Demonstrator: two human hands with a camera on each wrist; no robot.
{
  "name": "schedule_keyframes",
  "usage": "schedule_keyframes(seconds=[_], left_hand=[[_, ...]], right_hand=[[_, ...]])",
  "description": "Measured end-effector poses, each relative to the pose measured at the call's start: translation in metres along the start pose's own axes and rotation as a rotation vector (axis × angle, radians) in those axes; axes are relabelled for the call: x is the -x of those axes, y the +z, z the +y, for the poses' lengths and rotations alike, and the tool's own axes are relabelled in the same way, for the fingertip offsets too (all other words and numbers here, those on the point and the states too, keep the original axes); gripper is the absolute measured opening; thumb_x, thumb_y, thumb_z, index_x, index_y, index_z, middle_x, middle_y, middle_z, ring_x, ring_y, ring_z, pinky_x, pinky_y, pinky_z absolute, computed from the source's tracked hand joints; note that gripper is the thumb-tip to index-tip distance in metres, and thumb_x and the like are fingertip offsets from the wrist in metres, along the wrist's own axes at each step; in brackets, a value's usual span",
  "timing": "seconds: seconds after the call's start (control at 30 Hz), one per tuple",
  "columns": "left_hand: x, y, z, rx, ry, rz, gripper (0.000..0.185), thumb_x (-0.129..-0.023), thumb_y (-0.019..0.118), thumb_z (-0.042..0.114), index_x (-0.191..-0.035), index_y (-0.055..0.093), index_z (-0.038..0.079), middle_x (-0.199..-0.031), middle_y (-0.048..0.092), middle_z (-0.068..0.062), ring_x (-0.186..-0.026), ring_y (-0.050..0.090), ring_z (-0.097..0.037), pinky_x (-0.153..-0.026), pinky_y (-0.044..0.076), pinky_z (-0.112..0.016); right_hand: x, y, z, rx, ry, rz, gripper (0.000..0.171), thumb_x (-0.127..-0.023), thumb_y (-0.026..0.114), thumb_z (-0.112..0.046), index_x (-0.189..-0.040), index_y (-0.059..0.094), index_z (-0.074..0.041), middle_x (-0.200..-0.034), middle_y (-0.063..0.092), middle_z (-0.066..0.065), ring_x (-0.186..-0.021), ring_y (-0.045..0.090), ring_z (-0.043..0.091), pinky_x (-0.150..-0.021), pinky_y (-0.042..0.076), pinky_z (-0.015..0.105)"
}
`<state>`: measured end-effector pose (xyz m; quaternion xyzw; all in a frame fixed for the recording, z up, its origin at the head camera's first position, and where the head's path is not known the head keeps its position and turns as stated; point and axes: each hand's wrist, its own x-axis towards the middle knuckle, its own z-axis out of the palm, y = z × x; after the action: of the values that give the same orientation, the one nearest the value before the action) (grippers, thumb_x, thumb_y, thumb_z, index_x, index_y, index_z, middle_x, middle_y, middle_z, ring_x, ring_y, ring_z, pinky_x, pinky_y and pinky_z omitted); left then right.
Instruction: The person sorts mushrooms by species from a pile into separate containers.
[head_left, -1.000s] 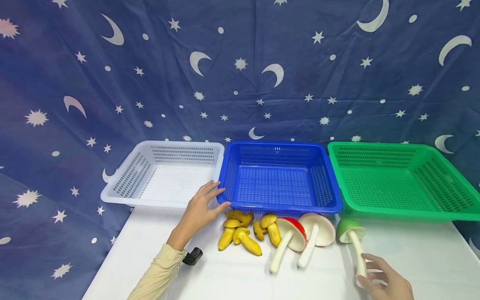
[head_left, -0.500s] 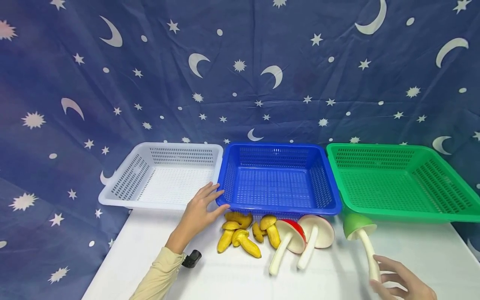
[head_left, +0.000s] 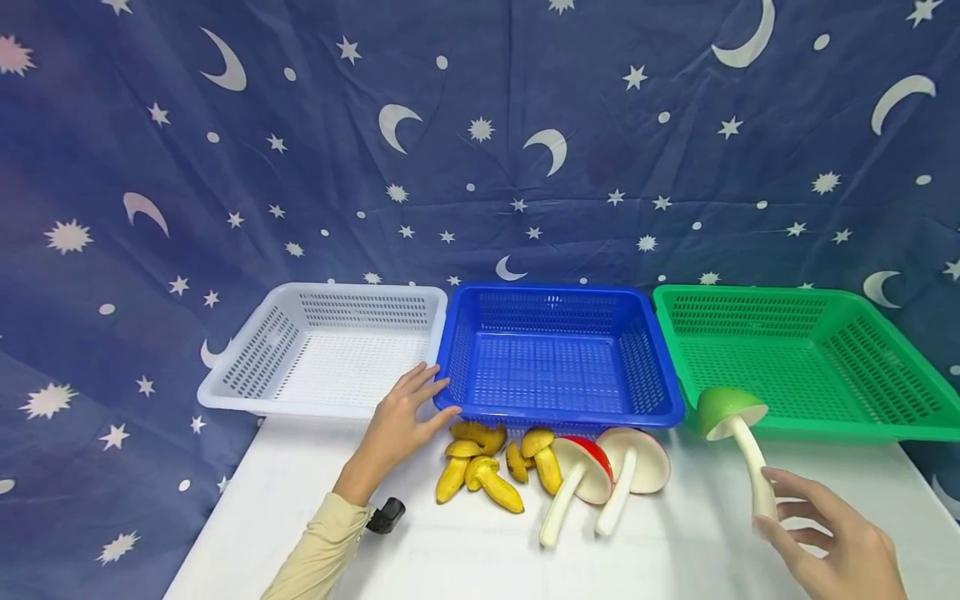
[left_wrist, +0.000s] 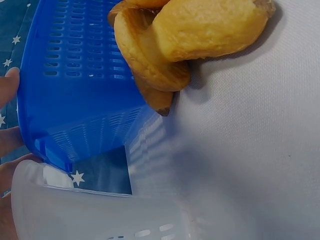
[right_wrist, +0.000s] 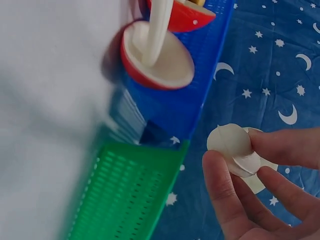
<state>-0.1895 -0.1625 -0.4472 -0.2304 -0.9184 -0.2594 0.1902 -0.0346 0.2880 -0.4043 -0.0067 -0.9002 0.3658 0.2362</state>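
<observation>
The right hand (head_left: 840,546) pinches the green mushroom's (head_left: 731,414) stem and has lifted it off the table to the green basket's (head_left: 802,429) rim, ready to drop in; the left hand (head_left: 397,421) rests relaxed against the blue basket (head_left: 558,412)

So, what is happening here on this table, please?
A person's right hand holds a green toy mushroom by its stem, lifted near the front rim of the green basket. The left hand rests with straight fingers where the white basket and the blue basket meet. Yellow mushrooms and two red ones lie on the table.
</observation>
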Motion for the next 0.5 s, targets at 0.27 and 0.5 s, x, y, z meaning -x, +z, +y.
schedule_keyframes(seconds=[0.27, 0.5], left_hand=[[0.0, 0.0, 0.001, -0.002, -0.01, -0.011, 0.051, -0.083, 0.071, 0.04, -0.12, 0.065, 0.005, -0.136, 0.051, -0.013, -0.132, 0.039, -0.03, -0.105, 0.035, -0.049], [0.001, 0.0, 0.0, -0.004, -0.006, -0.006, 0.05, -0.083, 0.072, 0.038, -0.12, 0.065, 0.005, -0.136, 0.051, -0.013, -0.132, 0.039, -0.032, -0.105, 0.035, -0.05]], right_hand=[[-0.024, -0.005, 0.005, 0.023, -0.064, -0.01, 0.053, -0.065, 0.081, 0.005, -0.115, 0.065, -0.004, -0.096, 0.054, -0.034, -0.075, 0.053, -0.016, -0.06, 0.046, 0.003], [-0.04, -0.009, 0.009, -0.005, -0.107, -0.031, 0.052, -0.068, 0.078, 0.008, -0.116, 0.064, -0.005, -0.096, 0.058, -0.027, -0.079, 0.054, -0.015, -0.064, 0.046, 0.003]])
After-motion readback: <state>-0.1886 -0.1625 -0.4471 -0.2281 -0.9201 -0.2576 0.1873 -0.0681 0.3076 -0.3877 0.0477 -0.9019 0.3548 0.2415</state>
